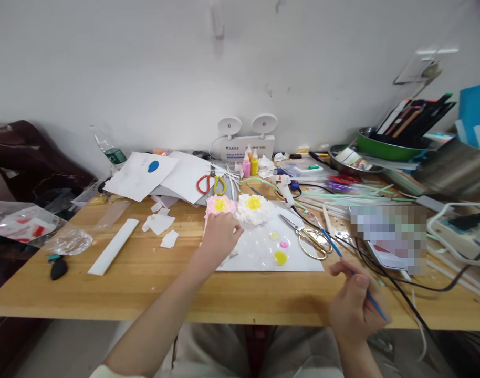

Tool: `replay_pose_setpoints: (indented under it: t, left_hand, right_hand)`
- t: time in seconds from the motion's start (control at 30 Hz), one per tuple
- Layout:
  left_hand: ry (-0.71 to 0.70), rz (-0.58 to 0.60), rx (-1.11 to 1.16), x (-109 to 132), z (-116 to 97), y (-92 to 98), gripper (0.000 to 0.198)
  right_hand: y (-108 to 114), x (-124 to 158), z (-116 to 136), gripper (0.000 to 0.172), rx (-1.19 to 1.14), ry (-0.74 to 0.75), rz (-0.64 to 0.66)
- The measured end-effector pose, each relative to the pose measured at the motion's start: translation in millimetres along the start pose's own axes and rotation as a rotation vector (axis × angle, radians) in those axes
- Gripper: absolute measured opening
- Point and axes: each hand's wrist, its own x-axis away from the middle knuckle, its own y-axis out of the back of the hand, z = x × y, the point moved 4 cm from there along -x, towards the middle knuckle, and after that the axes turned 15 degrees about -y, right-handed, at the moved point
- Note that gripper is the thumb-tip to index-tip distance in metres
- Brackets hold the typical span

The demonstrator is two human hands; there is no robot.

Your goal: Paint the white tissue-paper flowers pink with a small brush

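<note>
Pink flower (220,203), just beyond left hand (221,234) (grip unclear); blue brush (332,244), gripped by right hand (357,300)

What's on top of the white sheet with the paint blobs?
Yellow and pink paint blobs, a white flower and a pink flower; gold scissors overlap the sheet. Your left hand hides the spot beneath it.

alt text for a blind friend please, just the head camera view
A person's right hand holds a slim blue brush; the left hand is at a fluffy pink flower beside a white one, on a cluttered wooden table.
</note>
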Motion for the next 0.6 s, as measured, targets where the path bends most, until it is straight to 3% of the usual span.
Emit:
replay_pose_setpoints:
  t: [0.1, 0.2, 0.23, 0.33, 0.43, 0.53, 0.6]
  left_hand:
    - [-0.228, -0.204, 0.254, 37.1, -15.2, 35.7, 0.016]
    - [-0.332, -0.431, 0.457, 78.1, -17.8, 62.8, 0.009]
    - [-0.342, -0.438, 0.557, 89.1, -16.9, 65.5, 0.006]
    - [-0.343, -0.307, 0.893, 113.1, -15.8, 59.5, 0.007]
    - [-0.262, -0.268, 1.176, 130.5, -13.4, 49.5, 0.012]
    - [-0.168, -0.367, 1.169, 147.5, -0.1, 48.8, 0.017]
    - [-0.061, -0.399, 0.961, 161.2, 20.4, 50.9, 0.025]
  right_hand:
    - [-2.9, -6.8, 2.3, 0.028, -0.097, -0.091, -0.004]
    - [-8.0, -15.8, 2.3, 0.025, -0.198, -0.144, -0.021]
    - [-9.8, -18.4, 1.1, 0.025, -0.213, -0.151, -0.022]
    - [-13.8, -23.3, -5.5, 0.024, -0.243, -0.157, -0.025]
    - [-15.5, -24.0, -12.7, 0.025, -0.256, -0.191, -0.020]
    - [-15.1, -22.6, -15.7, 0.026, -0.253, -0.233, -0.020]
    - [-14.1, -21.7, -15.8, 0.027, -0.257, -0.250, -0.023]
